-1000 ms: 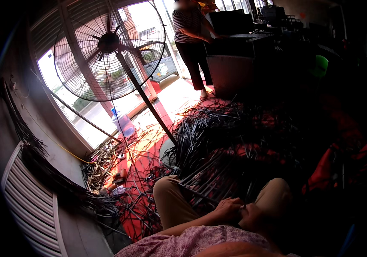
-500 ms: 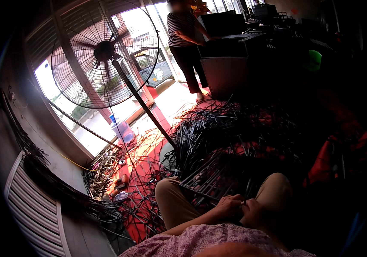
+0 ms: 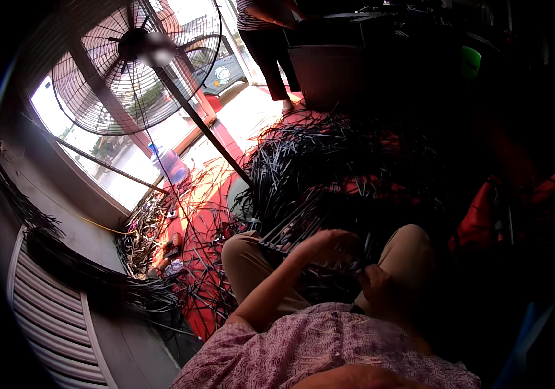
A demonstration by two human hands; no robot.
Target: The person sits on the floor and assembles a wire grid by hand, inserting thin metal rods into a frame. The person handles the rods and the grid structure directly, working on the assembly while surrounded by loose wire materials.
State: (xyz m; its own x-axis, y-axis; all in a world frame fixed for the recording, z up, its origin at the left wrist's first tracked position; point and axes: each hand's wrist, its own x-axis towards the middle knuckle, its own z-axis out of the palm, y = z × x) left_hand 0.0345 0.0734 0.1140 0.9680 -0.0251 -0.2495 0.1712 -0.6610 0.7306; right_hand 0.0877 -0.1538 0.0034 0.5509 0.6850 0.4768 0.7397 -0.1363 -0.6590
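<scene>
Grips of left hand (image 3: 329, 245) and right hand (image 3: 376, 281) we cannot tell; thin, black, plastic-looking strips (image 3: 290, 152) seem light, springy, best pinched near ends.

Thin, dark metal wire is seen in the cage of the fan (image 3: 132, 44), and a smooth, metal-looking pole (image 3: 199, 121) is set below it. To the fan's lower right, plastic-looking dark strips (image 3: 290, 149) are heaped, their smooth faces lit by glossy highlights. Below the fan's cage, clear, shiny plastic is shown by a jug (image 3: 172, 168). Farther below the fan, soft matt cloth is recognised in the patterned shirt (image 3: 316, 330) and the plain trousers (image 3: 407, 259). At the fan's lower left, smooth, pale slats (image 3: 50, 312) are dully lit.
</scene>
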